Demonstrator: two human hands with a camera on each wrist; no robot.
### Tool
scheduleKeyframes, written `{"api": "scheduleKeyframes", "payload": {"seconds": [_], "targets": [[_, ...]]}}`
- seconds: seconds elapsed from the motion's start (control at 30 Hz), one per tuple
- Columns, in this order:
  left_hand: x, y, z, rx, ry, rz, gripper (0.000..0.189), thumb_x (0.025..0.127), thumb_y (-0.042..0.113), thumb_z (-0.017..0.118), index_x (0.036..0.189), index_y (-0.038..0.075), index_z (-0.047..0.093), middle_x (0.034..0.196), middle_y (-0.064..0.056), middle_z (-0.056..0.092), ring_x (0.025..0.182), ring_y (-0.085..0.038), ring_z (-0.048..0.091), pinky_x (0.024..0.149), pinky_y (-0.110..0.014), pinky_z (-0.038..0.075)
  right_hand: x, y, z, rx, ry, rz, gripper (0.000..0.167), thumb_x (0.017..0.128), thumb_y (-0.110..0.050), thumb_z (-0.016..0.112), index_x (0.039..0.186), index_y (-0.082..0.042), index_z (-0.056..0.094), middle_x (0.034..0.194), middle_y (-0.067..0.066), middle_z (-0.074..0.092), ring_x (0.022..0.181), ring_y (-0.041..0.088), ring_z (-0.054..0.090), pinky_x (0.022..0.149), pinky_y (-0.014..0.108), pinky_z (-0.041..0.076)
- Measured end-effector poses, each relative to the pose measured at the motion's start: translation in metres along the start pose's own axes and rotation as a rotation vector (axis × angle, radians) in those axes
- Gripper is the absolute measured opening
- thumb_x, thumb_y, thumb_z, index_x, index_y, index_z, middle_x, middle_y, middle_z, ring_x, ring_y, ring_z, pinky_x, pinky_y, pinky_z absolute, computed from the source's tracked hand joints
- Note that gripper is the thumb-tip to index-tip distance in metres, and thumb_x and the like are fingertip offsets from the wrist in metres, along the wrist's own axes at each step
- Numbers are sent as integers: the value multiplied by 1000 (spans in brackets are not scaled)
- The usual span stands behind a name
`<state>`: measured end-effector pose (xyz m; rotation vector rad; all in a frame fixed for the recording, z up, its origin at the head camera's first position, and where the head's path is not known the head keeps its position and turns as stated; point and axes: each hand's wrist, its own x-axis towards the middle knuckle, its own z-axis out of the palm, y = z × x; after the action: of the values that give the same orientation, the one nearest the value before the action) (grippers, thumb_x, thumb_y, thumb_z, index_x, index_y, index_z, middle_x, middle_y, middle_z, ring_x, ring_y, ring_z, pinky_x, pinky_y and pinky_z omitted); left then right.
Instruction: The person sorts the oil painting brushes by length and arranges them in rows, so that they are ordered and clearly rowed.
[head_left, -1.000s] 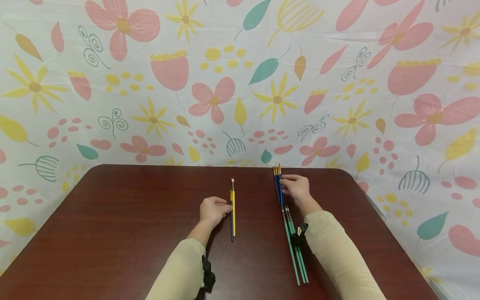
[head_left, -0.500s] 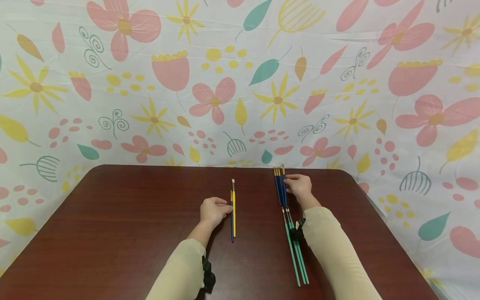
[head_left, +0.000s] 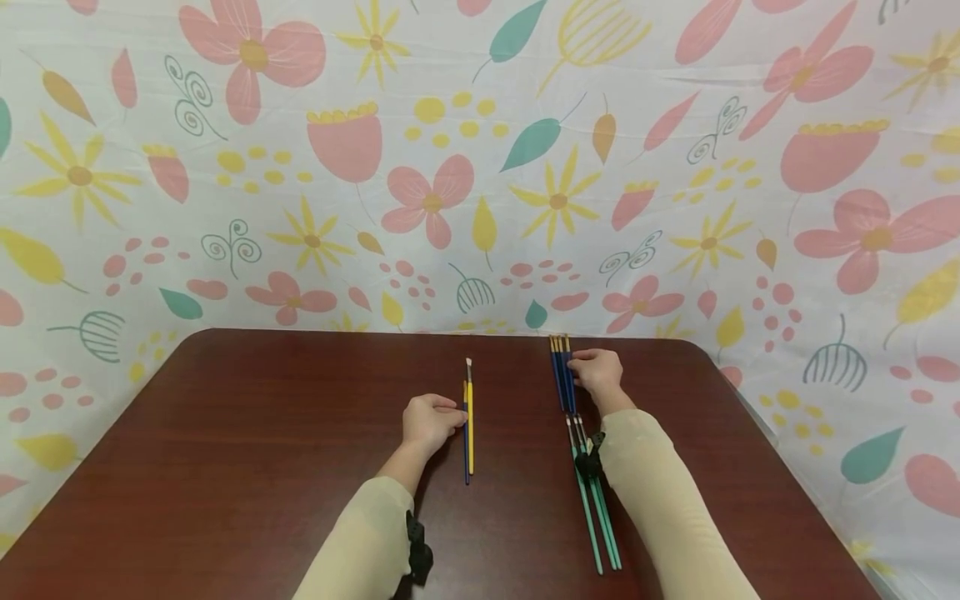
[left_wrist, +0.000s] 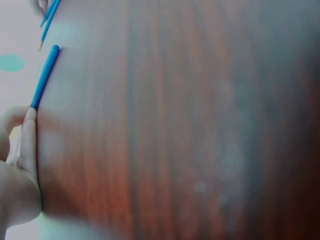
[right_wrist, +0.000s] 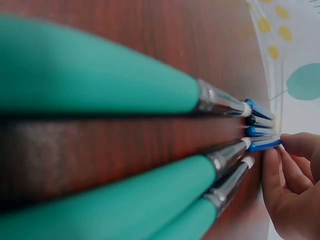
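My left hand (head_left: 432, 427) pinches a slim blue paintbrush (head_left: 467, 454) at mid-table; its blue handle shows past my fingertips in the left wrist view. Right beside it lies a yellow paintbrush (head_left: 471, 433) with a pale tip, bristles toward the far edge. At the far edge, my right hand (head_left: 597, 375) pinches the rightmost of several short blue paintbrushes (head_left: 558, 379), which lie side by side with bristles pointing away. In the right wrist view, thumb and forefinger meet at that blue paintbrush (right_wrist: 264, 145).
Green paintbrushes (head_left: 588, 508) with white tips lie just nearer than the blue group, partly under the right wrist's black camera (head_left: 588, 458). Dark wooden tabletop (head_left: 262, 450) spreads around them. A flower-patterned cloth (head_left: 450, 167) hangs behind the far edge.
The right hand has moved slightly right with its blue paintbrush and drawn it a little nearer, so its tip lines up with the others. My left hand has stayed in place.
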<state>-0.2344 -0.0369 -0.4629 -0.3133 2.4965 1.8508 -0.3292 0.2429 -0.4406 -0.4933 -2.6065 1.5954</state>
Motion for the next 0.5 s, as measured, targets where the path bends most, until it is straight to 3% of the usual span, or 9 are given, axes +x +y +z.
{"api": "scheduleKeyframes", "payload": {"seconds": [0.2, 0.5], "targets": [[1, 0, 1, 3, -6, -6, 22, 76, 14, 77, 94, 3, 69, 84, -11, 73, 63, -15, 67, 62, -30, 56, 1, 0, 1, 6, 19, -15, 31, 91, -9, 59, 121, 1, 62, 116, 26, 62, 86, 24, 66, 63, 26, 56], [-1, 2, -1, 2, -8, 6, 23, 77, 14, 76, 95, 1, 69, 84, -12, 73, 64, -16, 67, 62, -31, 56, -5, -4, -1, 27, 41, -3, 32, 91, -11, 59, 121, 0, 62, 112, 25, 63, 82, 22, 65, 62, 26, 56]]}}
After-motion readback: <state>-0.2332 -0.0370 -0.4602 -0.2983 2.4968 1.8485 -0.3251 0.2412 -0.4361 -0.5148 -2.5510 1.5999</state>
